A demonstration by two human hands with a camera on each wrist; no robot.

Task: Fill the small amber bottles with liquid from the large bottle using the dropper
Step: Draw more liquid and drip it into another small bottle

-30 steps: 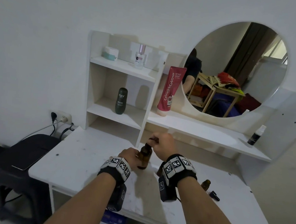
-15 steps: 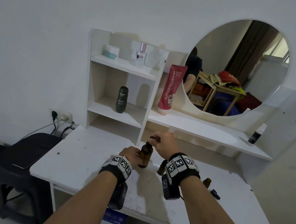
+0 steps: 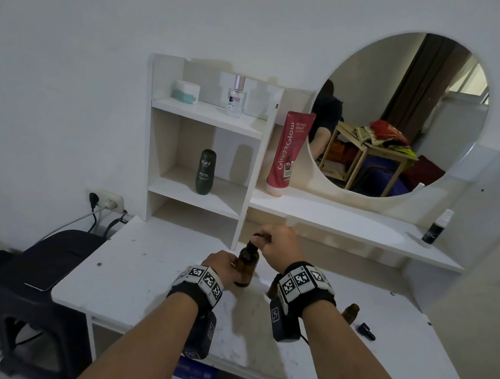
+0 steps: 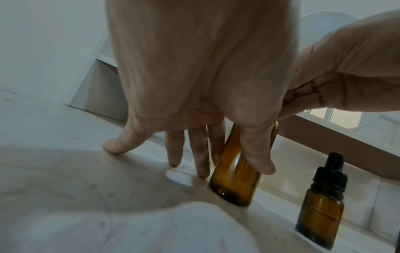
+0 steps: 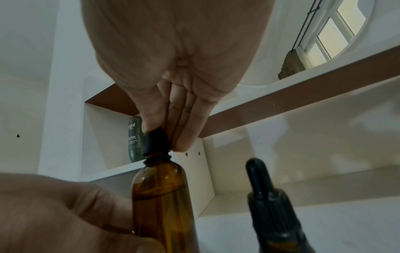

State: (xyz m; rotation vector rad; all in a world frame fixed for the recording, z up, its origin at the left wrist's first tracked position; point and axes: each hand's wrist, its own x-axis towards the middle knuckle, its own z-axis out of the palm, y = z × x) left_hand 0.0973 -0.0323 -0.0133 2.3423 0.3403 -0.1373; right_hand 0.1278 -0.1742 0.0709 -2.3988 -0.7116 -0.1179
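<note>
In the head view the right wrist band is hiding most of a small capped amber bottle (image 4: 320,203), and a second small bottle (image 3: 350,313) is peeking out at lower right beside a loose black cap (image 3: 366,331). The right-wrist picture is cutting off the large amber bottle (image 3: 246,264) at the bottom edge, so its base is showing only in the left-wrist view. The bottle is standing upright on the white table (image 3: 141,270) at frame centre. The left hand (image 3: 222,265) is gripping its body between thumb and fingers. The right hand (image 3: 280,245) is reaching down from above, fingertips pinching the black dropper cap (image 5: 154,142) at the neck.
</note>
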